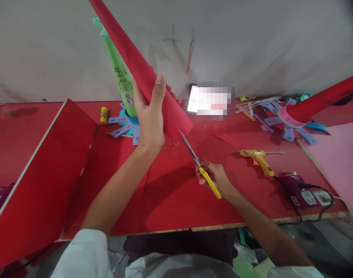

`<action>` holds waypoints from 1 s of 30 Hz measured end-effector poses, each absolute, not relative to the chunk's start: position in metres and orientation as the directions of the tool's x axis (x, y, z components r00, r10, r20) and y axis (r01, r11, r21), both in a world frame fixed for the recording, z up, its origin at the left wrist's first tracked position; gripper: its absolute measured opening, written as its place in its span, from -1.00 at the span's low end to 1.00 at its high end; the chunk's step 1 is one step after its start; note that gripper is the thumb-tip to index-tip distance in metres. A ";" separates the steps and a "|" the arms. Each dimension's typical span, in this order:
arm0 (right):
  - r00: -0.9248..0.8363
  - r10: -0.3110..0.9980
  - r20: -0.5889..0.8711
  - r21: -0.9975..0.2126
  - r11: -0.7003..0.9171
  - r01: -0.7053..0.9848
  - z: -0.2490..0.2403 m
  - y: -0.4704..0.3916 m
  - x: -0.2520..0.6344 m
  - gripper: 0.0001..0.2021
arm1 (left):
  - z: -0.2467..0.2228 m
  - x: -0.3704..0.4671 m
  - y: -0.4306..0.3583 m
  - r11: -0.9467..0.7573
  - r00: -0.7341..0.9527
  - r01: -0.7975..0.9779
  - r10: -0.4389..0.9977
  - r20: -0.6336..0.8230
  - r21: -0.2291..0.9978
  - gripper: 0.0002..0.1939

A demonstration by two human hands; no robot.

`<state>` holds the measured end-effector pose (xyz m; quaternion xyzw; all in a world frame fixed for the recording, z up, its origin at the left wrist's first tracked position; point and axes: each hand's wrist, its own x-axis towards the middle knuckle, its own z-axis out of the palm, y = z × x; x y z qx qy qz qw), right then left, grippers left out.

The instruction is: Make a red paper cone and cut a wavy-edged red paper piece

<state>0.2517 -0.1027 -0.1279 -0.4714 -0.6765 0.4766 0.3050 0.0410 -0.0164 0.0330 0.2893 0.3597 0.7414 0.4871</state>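
Note:
My left hand (153, 106) is wrapped round a red paper cone (153, 81), which tilts up to the left with its wide end low and to the right. In my right hand (215, 175) is a pair of scissors (203, 172) with yellow handles. The blade tips point up at the cone's wide lower edge; I cannot tell whether they touch it. Behind the cone stands a green paper cone (118, 69) with dark writing and a blue base with lilac strips.
A yellow glue stick (103, 116), a lit phone (208, 100), a yellow glue gun (257, 158) and a purple power strip (300, 193) lie on the red table (176, 200). A red panel (48, 166) stands at left; another red cone (324, 100) is at right.

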 end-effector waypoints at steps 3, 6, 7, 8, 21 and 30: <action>-0.375 0.927 -0.026 -0.931 0.114 0.348 -0.127 -0.102 0.251 -0.40 | 0.031 0.041 -0.015 -0.388 -0.397 -0.409 0.891 0.222 0.826 -0.79; -0.377 0.926 -0.018 -0.931 0.122 0.344 -0.125 -0.102 0.251 -0.40 | 0.029 0.041 -0.015 -0.393 -0.413 -0.397 0.884 0.221 0.829 -0.73; -0.376 0.926 -0.019 -0.931 0.120 0.343 -0.125 -0.102 0.251 -0.40 | 0.029 0.040 -0.015 -0.389 -0.414 -0.398 0.884 0.216 0.831 -0.74; -0.373 0.927 -0.019 -0.932 0.119 0.343 -0.125 -0.102 0.251 -0.41 | 0.029 0.040 -0.015 -0.384 -0.408 -0.398 0.887 0.214 0.833 -0.73; -0.308 0.950 -0.056 -0.948 0.046 0.316 -0.129 -0.104 0.248 -0.50 | 0.032 0.039 -0.017 -0.364 -0.354 -0.430 0.910 0.217 0.826 -0.78; -0.292 0.951 -0.098 -0.953 -0.005 0.302 -0.132 -0.105 0.252 -0.48 | 0.033 0.032 -0.006 -0.338 -0.219 -0.547 0.941 0.259 0.766 -0.63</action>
